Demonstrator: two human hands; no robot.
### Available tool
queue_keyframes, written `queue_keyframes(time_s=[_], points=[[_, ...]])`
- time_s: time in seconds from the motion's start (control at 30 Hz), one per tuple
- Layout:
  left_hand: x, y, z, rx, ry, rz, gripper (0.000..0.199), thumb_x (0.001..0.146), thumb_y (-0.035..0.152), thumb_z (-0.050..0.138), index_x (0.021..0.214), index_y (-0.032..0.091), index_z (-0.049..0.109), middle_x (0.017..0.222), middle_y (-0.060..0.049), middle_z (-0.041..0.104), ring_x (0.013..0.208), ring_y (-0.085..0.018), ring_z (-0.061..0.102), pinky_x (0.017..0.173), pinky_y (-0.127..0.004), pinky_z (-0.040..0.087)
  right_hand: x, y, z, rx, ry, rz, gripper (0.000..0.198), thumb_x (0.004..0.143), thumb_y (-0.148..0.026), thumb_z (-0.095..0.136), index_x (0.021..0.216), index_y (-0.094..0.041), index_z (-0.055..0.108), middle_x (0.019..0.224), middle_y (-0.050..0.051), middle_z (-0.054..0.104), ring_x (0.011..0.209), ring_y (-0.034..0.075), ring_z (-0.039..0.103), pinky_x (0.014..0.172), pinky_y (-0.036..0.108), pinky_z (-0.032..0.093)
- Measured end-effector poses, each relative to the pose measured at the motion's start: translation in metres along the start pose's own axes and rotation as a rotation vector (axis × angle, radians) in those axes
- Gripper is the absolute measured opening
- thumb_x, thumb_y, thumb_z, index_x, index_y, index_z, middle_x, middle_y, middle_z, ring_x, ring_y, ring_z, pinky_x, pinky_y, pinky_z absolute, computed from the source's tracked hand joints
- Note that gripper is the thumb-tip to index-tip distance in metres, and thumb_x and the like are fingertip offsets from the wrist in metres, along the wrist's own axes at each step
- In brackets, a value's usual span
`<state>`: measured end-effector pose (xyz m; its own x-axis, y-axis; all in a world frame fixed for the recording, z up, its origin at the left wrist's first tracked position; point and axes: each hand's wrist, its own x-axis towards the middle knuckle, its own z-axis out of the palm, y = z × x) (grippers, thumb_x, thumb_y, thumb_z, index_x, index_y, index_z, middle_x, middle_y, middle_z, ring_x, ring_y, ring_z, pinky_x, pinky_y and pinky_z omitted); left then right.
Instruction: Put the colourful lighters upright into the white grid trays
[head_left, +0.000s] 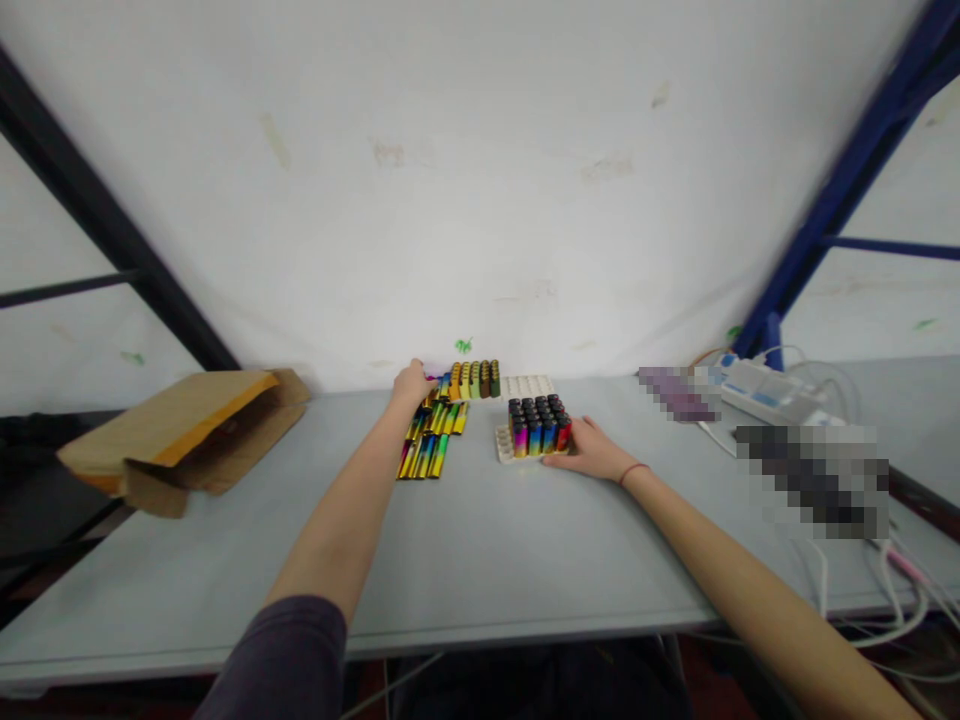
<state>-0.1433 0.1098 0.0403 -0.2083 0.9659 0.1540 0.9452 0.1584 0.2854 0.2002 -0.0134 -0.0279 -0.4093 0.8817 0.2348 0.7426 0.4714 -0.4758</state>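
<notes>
On the table (465,560), one right hand (595,450) is grasping one white tray (505,452), black-topped cylinders (538,428) standing four across; one left hand (411,384), grip unclear from here, is reaching past at least eight metallic tubes (427,458).

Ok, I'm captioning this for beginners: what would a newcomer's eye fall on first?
Probably the bright, black-topped tubes standing packed in a pale tray near the middle of the table, with the right hand at the tray's right side. Next, the shiny gold and rainbow tubes lying to their left, with the left hand at the far end. The big brown paper bag on the table's left also stands out.
</notes>
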Motion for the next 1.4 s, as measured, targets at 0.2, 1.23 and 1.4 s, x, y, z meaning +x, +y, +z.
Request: queue_keyframes(time_s=[0.2,1.23,1.4], points=[[-0.001,0.006,0.000,0.037,-0.035,0.046,0.044,0.090,0.027,0.058,0.130,0.008,0.054,0.127,-0.026,0.067,0.120,-0.035,0.064,0.096,-0.037,0.049,0.000,0.001,0.000,0.005,-0.009,0.003,0.062,0.080,-0.062,0.070,0.126,-0.021,0.061,0.114,0.012,0.071,0.106,0.032,0.065,0.108,0.060,0.036],[-0.098,0.050,0.031,-0.511,-0.290,0.853,0.092,0.070,0.054,0.079,0.145,0.013,0.047,0.147,-0.020,0.054,0.137,-0.035,0.050,0.116,-0.048,0.039,0.001,0.001,0.001,-0.035,0.025,-0.008,0.056,0.079,-0.059,0.072,0.119,-0.021,0.062,0.104,0.009,0.072,0.099,0.030,0.067,0.101,0.053,0.043],[-0.112,0.072,0.028,-0.668,-0.506,0.738,0.076,0.066,0.047,0.083,0.130,0.016,0.054,0.119,-0.012,0.070,0.103,-0.027,0.068,0.090,-0.039,0.055,0.001,0.001,0.000,-0.048,0.026,-0.024,0.054,0.079,-0.058,0.072,0.118,-0.021,0.064,0.103,0.009,0.073,0.100,0.030,0.067,0.099,0.050,0.044]])
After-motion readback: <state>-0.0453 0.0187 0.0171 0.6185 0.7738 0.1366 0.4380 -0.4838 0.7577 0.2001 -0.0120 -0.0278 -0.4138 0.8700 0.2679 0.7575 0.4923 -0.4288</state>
